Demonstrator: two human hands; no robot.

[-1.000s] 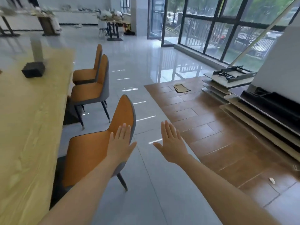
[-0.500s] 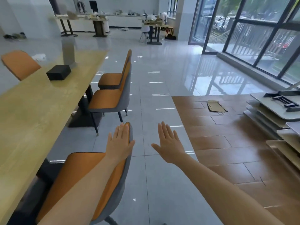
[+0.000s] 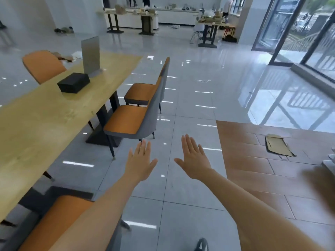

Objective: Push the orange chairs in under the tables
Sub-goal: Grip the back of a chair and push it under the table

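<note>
Left hand (image 3: 140, 163) and right hand (image 3: 194, 161) flat, fingers straight, holding nothing above grey tiled floor (image 3: 181, 196). Nearest orange-and-grey padded chair (image 3: 54, 220) at lower left, below left forearm, just beside long pale wooden counter (image 3: 36, 127).

Head-worn wide view, forward and down, alongside the table (image 3: 45, 127)

Table (image 3: 45, 124) matt light wood; chairs (image 3: 126, 122) smooth orange upholstery; floor (image 3: 190, 109) glossy grey tile
</note>
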